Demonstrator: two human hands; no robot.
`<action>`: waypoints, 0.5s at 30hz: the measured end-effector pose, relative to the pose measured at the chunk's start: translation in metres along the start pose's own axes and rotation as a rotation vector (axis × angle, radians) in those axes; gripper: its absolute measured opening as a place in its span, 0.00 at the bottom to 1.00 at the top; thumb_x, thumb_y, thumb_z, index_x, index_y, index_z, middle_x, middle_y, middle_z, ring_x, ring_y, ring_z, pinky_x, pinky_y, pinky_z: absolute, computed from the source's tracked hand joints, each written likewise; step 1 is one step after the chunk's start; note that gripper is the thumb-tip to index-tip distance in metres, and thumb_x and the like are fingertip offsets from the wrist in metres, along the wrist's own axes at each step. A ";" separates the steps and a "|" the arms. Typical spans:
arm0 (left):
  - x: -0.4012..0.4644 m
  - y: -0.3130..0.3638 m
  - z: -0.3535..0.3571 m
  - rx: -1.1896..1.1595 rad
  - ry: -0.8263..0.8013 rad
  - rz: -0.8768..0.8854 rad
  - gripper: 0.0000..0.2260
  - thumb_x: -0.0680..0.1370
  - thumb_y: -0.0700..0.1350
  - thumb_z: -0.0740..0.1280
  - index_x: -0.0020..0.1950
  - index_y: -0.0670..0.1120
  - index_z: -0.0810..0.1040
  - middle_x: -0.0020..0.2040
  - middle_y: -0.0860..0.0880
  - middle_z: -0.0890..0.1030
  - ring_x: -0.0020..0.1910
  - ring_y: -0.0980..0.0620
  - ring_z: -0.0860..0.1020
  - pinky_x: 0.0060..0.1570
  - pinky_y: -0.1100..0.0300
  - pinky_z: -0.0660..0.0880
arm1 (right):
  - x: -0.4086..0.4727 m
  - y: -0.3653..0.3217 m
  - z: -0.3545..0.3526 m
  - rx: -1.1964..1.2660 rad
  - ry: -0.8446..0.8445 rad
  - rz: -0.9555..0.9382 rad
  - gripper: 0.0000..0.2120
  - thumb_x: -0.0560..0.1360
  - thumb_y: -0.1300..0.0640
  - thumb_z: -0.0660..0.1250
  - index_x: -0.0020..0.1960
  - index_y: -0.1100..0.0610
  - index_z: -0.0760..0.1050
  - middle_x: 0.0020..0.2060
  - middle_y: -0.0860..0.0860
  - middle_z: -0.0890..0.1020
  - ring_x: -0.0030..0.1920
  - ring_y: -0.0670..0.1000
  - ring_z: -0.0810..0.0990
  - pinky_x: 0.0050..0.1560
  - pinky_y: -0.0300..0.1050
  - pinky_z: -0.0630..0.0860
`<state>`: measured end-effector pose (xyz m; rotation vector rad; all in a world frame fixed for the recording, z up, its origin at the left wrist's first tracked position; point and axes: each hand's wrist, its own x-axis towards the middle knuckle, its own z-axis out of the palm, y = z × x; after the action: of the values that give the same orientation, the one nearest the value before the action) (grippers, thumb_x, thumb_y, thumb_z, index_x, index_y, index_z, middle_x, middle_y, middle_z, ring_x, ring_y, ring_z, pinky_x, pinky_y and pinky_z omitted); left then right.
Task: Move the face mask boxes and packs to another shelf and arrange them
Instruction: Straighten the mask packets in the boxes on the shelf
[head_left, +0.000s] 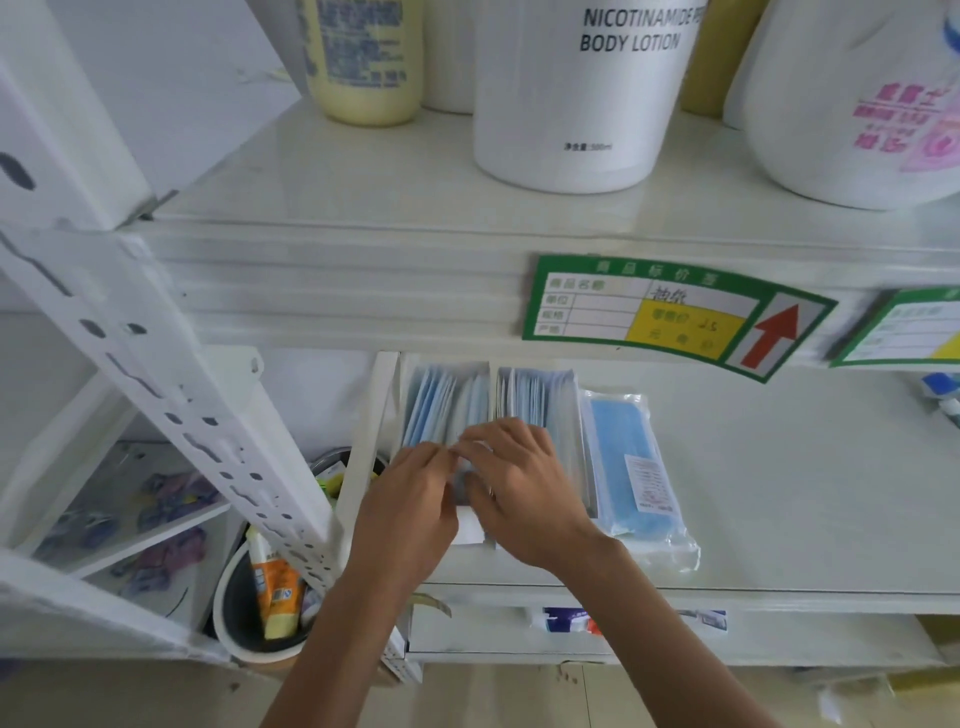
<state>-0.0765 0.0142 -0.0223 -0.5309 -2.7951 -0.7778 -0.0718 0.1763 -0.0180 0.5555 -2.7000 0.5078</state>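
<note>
White metal shelf (779, 467) below a shelf of lotion bottles (587, 93). Two open boxes (447, 400) of upright blue face masks sit side by side, a sealed mask pack (631, 462) just right. Left hand (410, 509) and right hand (524, 493), fingers curled, pinch masks between the boxes

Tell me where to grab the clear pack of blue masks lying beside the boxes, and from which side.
Probably best: take the mask pack by its right long edge, coming from the open shelf to its right. It lies flat with its long axis running front to back; its left edge sits against the right box, where the right hand is busy, leaving no room there.
</note>
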 end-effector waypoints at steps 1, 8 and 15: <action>-0.001 0.000 -0.001 -0.019 0.008 -0.026 0.12 0.76 0.34 0.67 0.58 0.45 0.78 0.53 0.49 0.80 0.49 0.49 0.80 0.40 0.59 0.76 | 0.002 -0.004 0.003 -0.020 -0.062 0.011 0.16 0.78 0.54 0.59 0.62 0.53 0.79 0.60 0.48 0.81 0.61 0.52 0.75 0.61 0.52 0.70; 0.000 -0.004 -0.008 -0.092 0.061 -0.100 0.19 0.73 0.28 0.66 0.57 0.47 0.71 0.57 0.48 0.74 0.44 0.48 0.80 0.34 0.50 0.80 | 0.002 -0.002 0.007 -0.119 -0.138 0.114 0.17 0.77 0.53 0.59 0.60 0.53 0.81 0.56 0.48 0.82 0.60 0.54 0.75 0.59 0.52 0.72; 0.003 -0.004 -0.014 -0.097 0.027 -0.130 0.14 0.75 0.29 0.67 0.55 0.45 0.74 0.58 0.49 0.72 0.47 0.49 0.79 0.42 0.51 0.81 | 0.013 -0.008 0.013 -0.096 -0.174 0.262 0.16 0.75 0.52 0.65 0.62 0.52 0.77 0.58 0.46 0.81 0.61 0.53 0.72 0.61 0.48 0.70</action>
<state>-0.0800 0.0046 -0.0118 -0.3542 -2.8006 -0.9434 -0.0834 0.1604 -0.0224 0.2302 -2.9648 0.4092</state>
